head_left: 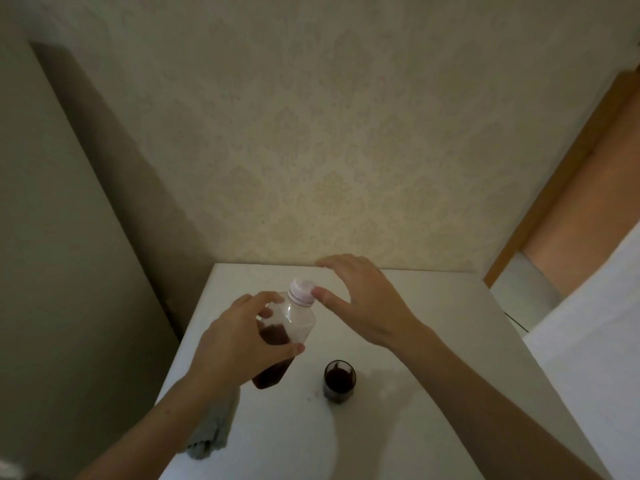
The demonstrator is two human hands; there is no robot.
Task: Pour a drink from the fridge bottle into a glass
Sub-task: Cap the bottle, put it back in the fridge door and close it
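A clear plastic bottle (298,318) with dark drink in its lower part stands tilted on the white table (415,341). A white cap (302,289) sits on its neck. My left hand (239,337) grips the bottle's body from the left. My right hand (363,296) hovers just right of the cap with fingers spread; its thumb tip touches the cap's side. A small glass (339,381) holding dark drink stands on the table, right of the bottle's base.
A grey cloth (214,434) lies at the table's left edge under my left forearm. Patterned wallpaper backs the table. A pale tall surface (52,271) rises at the left; a wooden door frame (554,174) stands at the right.
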